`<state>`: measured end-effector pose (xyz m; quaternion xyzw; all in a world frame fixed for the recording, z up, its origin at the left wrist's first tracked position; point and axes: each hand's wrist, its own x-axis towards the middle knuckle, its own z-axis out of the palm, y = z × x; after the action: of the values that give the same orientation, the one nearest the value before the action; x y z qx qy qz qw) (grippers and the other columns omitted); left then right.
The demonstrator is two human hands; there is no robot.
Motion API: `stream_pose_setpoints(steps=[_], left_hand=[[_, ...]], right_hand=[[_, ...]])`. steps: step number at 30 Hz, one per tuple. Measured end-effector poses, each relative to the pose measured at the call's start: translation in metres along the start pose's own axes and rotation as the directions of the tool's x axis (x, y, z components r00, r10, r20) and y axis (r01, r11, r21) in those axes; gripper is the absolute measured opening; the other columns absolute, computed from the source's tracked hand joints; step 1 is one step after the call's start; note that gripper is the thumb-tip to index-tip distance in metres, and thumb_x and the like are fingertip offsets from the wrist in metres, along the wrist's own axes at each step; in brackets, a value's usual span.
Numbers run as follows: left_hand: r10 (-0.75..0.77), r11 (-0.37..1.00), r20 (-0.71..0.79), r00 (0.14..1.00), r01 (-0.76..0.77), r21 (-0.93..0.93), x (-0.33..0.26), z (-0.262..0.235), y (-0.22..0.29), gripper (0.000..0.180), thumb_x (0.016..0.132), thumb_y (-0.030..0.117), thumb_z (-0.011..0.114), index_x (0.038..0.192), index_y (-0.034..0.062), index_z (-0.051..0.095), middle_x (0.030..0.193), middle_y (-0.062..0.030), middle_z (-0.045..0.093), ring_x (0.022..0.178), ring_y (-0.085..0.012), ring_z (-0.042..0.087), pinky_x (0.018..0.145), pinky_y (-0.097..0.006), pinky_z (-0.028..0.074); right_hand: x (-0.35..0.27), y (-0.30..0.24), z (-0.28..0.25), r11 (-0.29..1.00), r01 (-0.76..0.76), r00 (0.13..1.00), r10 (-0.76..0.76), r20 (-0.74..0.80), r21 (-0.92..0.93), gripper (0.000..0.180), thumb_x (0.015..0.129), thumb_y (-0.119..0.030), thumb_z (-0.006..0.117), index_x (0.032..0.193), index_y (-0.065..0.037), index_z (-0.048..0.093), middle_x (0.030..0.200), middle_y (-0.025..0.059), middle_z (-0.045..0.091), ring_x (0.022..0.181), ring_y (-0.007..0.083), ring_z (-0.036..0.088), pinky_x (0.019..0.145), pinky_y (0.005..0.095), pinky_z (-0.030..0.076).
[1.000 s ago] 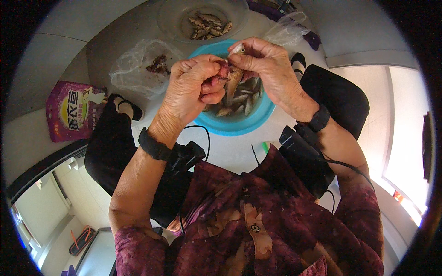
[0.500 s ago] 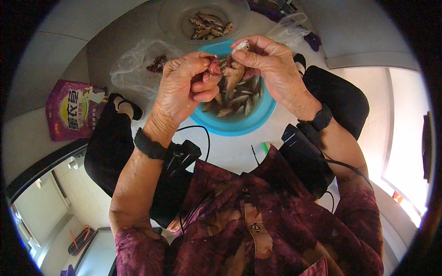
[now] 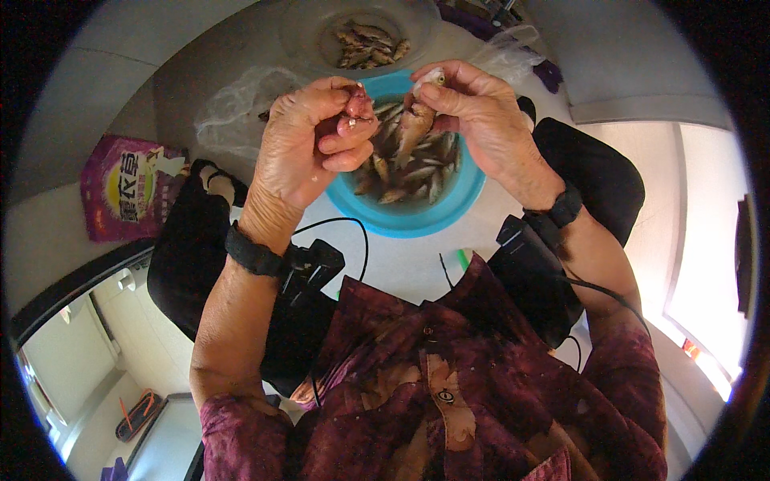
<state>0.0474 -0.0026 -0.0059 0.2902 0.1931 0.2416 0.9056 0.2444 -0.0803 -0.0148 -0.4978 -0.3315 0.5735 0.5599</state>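
My right hand [image 3: 481,108] grips a small fish [image 3: 415,127] by its head, thumb and fingers on either side. The fish's body hangs down over a blue basin [image 3: 429,230]. Pinched in my left hand [image 3: 309,140] is a lump of reddish fish guts [image 3: 358,106], held apart from the fish at the basin's left edge. Several small fish [image 3: 417,178] lie in murky water inside the basin, partly hidden by my hands.
Behind the basin stands a clear bowl [image 3: 301,36] with several small fish [image 3: 370,44]. A crumpled clear plastic bag [image 3: 233,120] lies to the left, another clear bag [image 3: 505,52] to the right. A purple packet [image 3: 120,188] leans at far left. Black cables [image 3: 361,232] hang near my lap.
My left hand has moved left with the guts, away from the fish. The right hand has shifted slightly right, still holding the fish.
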Motion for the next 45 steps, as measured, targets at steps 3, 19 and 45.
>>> stream_pose_setpoints(steps=[3, 19, 45], left_hand=[[0.044, 0.999, -0.021, 0.999, -0.044, 0.009, -0.004, 0.000, 0.006, 0.015, 0.085, 0.016, 0.052, 0.080, 0.0019, 0.050, 0.066, 0.0004, 0.041, 0.048, -0.0033, 0.029, 0.039, -0.018, 0.022], [0.759, 0.459, -0.063, 0.648, -0.464, 0.758, -0.002, 0.034, 0.073, 0.023, 0.089, 0.018, 0.052, 0.080, -0.0028, 0.058, 0.060, -0.0028, 0.051, 0.046, -0.0076, 0.042, 0.041, -0.022, 0.032], [0.431, -0.406, -0.339, 0.836, 0.515, 0.755, 0.078, -0.340, -0.047, 0.035, 0.081, 0.017, 0.055, 0.114, 0.0058, 0.060, 0.109, -0.0207, 0.061, 0.101, -0.0351, 0.057, 0.090, -0.041, 0.045]], right_hand=[[-0.001, -0.001, -0.001, 1.000, 0.007, 1.000, -0.008, 0.009, 0.028, 0.018, 0.084, -0.018, 0.065, 0.096, -0.005, 0.062, 0.086, 0.0031, 0.065, 0.080, 0.0125, 0.064, 0.065, 0.0246, 0.051], [-0.006, -0.021, -0.017, 1.000, 0.008, 0.999, -0.007, -0.038, 0.028, 0.020, 0.088, -0.021, 0.060, 0.101, -0.005, 0.061, 0.089, 0.0037, 0.063, 0.083, 0.0133, 0.061, 0.071, 0.0263, 0.050], [0.007, -0.012, -0.028, 0.968, -0.007, 0.995, -0.017, 0.094, 0.252, 0.024, 0.090, -0.019, 0.057, 0.109, -0.004, 0.057, 0.092, 0.0089, 0.061, 0.085, 0.0167, 0.062, 0.074, 0.0326, 0.054]])
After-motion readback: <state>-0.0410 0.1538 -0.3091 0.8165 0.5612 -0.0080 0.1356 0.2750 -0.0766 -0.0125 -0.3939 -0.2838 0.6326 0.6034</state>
